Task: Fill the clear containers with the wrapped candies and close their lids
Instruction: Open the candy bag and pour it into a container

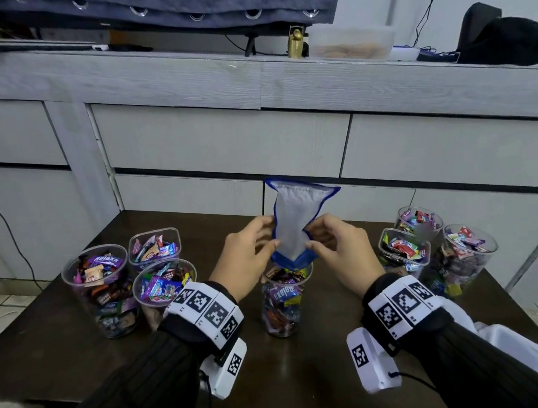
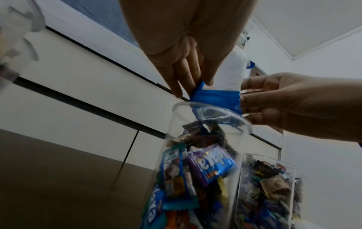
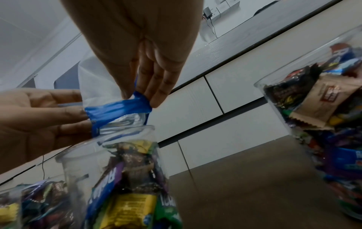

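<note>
While I watch through the head camera, this is what I read off the scene:

Bag: a white plastic bag [image 1: 293,224] with blue edging, held upside down, its blue mouth at the rim of the middle container [image 1: 283,302], which stands on the dark desk [image 1: 311,365].

Left hand [image 1: 247,259]: fingers [image 2: 177,80] fairly straight, thumb and fingers pinching the left side of the bag near its blue band.

Right hand [image 1: 343,256]: fingers [image 3: 156,80] and thumb pinching the right side of the same bag.

Middle container: clear, no lid on it, packed nearly to the top with wrapped candies [image 1: 284,297].

Writing: I can read "Relaxa" on a purple wrapper [image 1: 107,261] in the far left container [image 1: 104,291], and the same word upside down on a purple wrapper in the middle one. Other wrapper print is too small for me to read.

Left group: three open containers of candies, close together on the desk.

Right group: three more open containers [image 1: 405,249], also full of candies.

Wrists: white bands with black square codes on both black sleeves.
</note>
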{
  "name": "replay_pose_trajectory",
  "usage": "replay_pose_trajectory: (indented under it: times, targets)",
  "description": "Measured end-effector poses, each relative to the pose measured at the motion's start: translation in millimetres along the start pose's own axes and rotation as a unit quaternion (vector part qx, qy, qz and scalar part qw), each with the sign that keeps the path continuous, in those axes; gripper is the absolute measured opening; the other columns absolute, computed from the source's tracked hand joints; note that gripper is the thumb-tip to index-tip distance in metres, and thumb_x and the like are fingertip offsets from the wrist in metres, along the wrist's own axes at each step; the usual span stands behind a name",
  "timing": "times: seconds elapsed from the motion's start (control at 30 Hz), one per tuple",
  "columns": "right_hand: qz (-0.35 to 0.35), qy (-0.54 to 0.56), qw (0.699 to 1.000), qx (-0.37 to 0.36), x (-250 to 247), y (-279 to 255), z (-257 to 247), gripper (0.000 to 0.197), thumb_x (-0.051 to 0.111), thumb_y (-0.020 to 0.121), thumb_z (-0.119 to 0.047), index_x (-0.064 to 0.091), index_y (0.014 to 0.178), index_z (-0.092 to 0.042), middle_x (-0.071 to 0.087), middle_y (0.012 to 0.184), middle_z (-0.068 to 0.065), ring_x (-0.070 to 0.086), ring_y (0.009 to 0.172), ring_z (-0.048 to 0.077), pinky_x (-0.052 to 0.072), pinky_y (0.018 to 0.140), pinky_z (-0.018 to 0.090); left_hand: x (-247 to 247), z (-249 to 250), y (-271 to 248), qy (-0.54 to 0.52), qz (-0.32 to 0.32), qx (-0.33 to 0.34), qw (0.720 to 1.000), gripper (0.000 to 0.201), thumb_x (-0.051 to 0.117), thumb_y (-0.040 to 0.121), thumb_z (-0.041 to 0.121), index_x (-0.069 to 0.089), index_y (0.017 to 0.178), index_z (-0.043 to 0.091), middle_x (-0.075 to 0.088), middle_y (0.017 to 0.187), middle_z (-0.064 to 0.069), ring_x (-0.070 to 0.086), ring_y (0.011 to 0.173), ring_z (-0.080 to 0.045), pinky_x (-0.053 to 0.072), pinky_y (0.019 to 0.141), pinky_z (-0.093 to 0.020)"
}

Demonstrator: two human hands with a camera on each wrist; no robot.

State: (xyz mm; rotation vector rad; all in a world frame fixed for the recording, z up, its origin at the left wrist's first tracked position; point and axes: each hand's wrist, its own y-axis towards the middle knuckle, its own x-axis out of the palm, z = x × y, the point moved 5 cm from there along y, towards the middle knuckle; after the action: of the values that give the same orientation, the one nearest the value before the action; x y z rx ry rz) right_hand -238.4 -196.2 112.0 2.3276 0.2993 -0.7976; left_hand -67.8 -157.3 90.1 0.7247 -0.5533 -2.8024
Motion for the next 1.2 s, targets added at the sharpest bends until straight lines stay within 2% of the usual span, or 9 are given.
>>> replay_pose_trajectory:
  times: [0.2,0.37,0.5,0.63,0.73,0.87,0.97,1.03,1.2]
  targets:
    - [0.016,0.006,1.0,0.024,-5,3,7,0.016,0.069,0.083,-0.006,0.064,0.096,-0.013,0.066,0.087,-0.005,0.059,0.078,-0.003,0.045,0.07,0.003,-15,-9,5,0.026,0.053,-0.01,0.998,0.035,0.067,0.089,0.01,0.058,0.123,0.014,0.062,0.102,0.01,0.06,0.089,0.007,0.048,0.074,-0.003]
    - [-0.004,-0.028,0.999,0.037,-2,3,6,0.012,0.067,0.086,-0.013,0.063,0.098,-0.014,0.065,0.091,-0.005,0.058,0.079,0.003,0.043,0.071,0.006,-18,-21,5,0.028,0.077,-0.058,0.995,0.031,0.069,0.088,0.014,0.059,0.118,0.016,0.065,0.098,0.005,0.062,0.081,0.0,0.049,0.067,-0.007]
    - [0.037,-0.071,0.995,-0.058,-7,-1,-24,0.007,0.061,0.089,-0.016,0.06,0.096,-0.016,0.054,0.09,-0.008,0.052,0.083,0.007,0.044,0.076,0.022,-35,-17,5,-0.027,0.127,-0.079,0.988,0.029,0.069,0.088,0.014,0.056,0.114,0.019,0.065,0.099,0.002,0.065,0.083,-0.008,0.052,0.077,-0.02]
    - [-0.102,-0.112,0.974,-0.167,27,-18,-62,0.007,0.057,0.09,-0.022,0.058,0.097,-0.02,0.053,0.092,-0.009,0.05,0.085,0.007,0.043,0.076,0.023,-60,-11,4,-0.087,0.172,-0.086,0.977,0.022,0.069,0.088,0.01,0.057,0.103,0.02,0.066,0.1,-0.001,0.065,0.088,-0.015,0.051,0.082,-0.025]
    - [-0.252,-0.12,0.938,-0.207,71,-36,-75,0.009,0.054,0.091,-0.021,0.057,0.097,-0.016,0.062,0.095,0.002,0.059,0.089,0.019,0.047,0.078,0.031,-83,-7,-7,-0.127,0.204,-0.074,0.968,0.024,0.067,0.088,0.006,0.056,0.093,0.027,0.066,0.09,0.004,0.064,0.079,-0.007,0.051,0.071,-0.017]
    - [-0.406,-0.19,0.867,-0.216,137,-68,-72,0.032,0.052,0.092,-0.022,0.052,0.12,-0.007,0.057,0.116,0.015,0.056,0.106,0.035,0.048,0.087,0.043,-126,-21,-48,-0.179,0.255,-0.08,0.947,0.023,0.065,0.089,0.003,0.057,0.092,0.024,0.068,0.083,0.006,0.065,0.066,0.003,0.053,0.055,-0.014]
    - [-0.455,-0.186,0.839,-0.236,182,-94,-79,0.036,0.052,0.091,-0.017,0.047,0.124,-0.004,0.049,0.123,0.019,0.05,0.111,0.037,0.046,0.084,0.045,-162,-47,-98,-0.196,0.316,-0.113,0.921,0.021,0.062,0.09,0.001,0.056,0.09,0.021,0.07,0.077,0.007,0.063,0.058,0.002,0.052,0.049,-0.014]
    - [-0.475,-0.193,0.827,-0.232,211,-103,-87,0.036,0.05,0.091,-0.012,0.045,0.126,-0.004,0.045,0.125,0.019,0.047,0.112,0.039,0.046,0.082,0.048,-189,-68,-136,-0.178,0.364,-0.148,0.902,0.02,0.062,0.091,0.001,0.056,0.091,0.02,0.068,0.082,0.004,0.063,0.057,0.002,0.052,0.048,-0.014]
    - [-0.492,-0.248,0.796,-0.251,266,-106,-114,0.042,0.046,0.09,0.001,0.038,0.132,-0.001,0.034,0.133,0.02,0.038,0.119,0.039,0.046,0.089,0.052,-242,-121,-236,-0.111,0.442,-0.246,0.856,0.017,0.06,0.091,-0.001,0.054,0.101,0.011,0.061,0.082,-0.004,0.061,0.056,-0.004,0.049,0.044,-0.015]
